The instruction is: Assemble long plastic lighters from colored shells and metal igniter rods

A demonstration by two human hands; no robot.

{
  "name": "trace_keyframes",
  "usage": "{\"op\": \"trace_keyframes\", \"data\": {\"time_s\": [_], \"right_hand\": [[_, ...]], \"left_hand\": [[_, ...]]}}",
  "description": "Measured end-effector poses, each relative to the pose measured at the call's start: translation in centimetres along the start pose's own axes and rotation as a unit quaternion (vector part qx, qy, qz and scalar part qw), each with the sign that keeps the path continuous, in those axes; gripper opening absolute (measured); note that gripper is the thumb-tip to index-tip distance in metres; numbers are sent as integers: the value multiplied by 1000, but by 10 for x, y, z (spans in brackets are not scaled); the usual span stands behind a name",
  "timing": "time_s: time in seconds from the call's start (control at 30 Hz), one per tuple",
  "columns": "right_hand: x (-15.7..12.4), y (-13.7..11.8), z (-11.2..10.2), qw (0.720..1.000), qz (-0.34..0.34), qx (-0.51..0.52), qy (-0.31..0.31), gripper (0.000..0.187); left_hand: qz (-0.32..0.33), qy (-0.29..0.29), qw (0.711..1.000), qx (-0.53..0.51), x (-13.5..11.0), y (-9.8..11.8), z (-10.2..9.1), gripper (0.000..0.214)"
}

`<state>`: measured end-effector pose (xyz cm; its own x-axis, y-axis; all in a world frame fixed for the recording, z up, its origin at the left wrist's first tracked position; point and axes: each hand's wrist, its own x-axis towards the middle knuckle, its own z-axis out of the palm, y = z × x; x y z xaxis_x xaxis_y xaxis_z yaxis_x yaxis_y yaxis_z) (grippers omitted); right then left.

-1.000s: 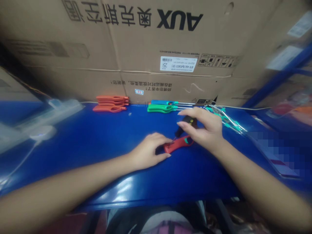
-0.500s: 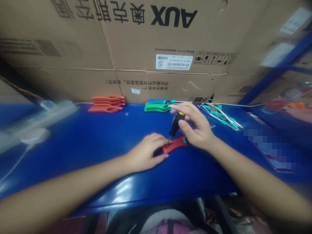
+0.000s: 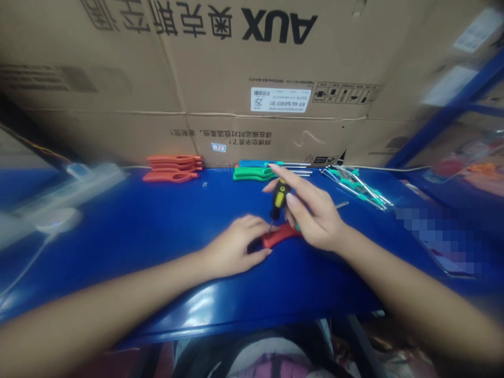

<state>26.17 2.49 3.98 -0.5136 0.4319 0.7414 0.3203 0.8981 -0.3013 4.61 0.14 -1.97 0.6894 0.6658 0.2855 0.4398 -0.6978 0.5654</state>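
Note:
My left hand [image 3: 240, 245] grips the end of a red lighter [image 3: 280, 235] that lies on the blue table, its fingers behind and its thumb in front. In my right hand [image 3: 313, 212] is a screwdriver [image 3: 279, 200] with a black and yellow handle, standing nearly upright. The screwdriver's thin shaft points down at the red lighter near my left fingertips; my fingers partly hide the tip. My right palm covers the lighter's far end, where a bit of green shows, and a metal tube [image 3: 342, 205] sticks out beyond it.
Orange handle shells [image 3: 173, 170] are stacked at the back left. Green and blue lighters [image 3: 254, 171] lie at the back middle. Metal rods with green parts [image 3: 358, 188] are piled to the right. A cardboard wall [image 3: 212, 73] stands behind; a power strip [image 3: 94, 184] is at left.
My right hand's fingers have shifted around the screwdriver, and its handle has turned so the yellow side faces me. My left hand and the red lighter stay in place.

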Motion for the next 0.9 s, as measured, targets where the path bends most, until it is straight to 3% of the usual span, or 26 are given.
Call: {"op": "trace_keyframes", "data": {"time_s": [0.1, 0.2, 0.27, 0.37, 0.47, 0.57, 0.67, 0.8, 0.9], "right_hand": [[-1, 7, 3, 999, 14, 3, 44, 35], [-1, 13, 0, 992, -61, -70, 84, 34], [0, 14, -2, 991, -92, -72, 66, 33], [2, 10, -1, 999, -30, 17, 28, 34], [1, 8, 3, 996, 37, 70, 52, 27], [1, 7, 1, 996, -33, 3, 86, 29], [3, 0, -4, 995, -83, -13, 56, 29], [4, -14, -6, 997, 14, 72, -20, 35], [2, -17, -5, 998, -58, 7, 3, 28]], "left_hand": [[-1, 1, 1000, -3, 0, 0, 0, 37], [-3, -1, 1000, 2, -1, 0, 0, 39], [-4, -2, 1000, 6, -2, -1, 1, 39], [-3, -5, 1000, 7, -2, -1, 1, 37], [0, -5, 1000, 6, -2, -1, 2, 38], [1, 1, 1000, 8, -1, -2, 1, 37], [0, 0, 1000, 13, -1, -1, 1, 36], [5, 0, 1000, 19, -1, 1, 0, 33], [4, 3, 1000, 18, 0, 2, 0, 21]]}}
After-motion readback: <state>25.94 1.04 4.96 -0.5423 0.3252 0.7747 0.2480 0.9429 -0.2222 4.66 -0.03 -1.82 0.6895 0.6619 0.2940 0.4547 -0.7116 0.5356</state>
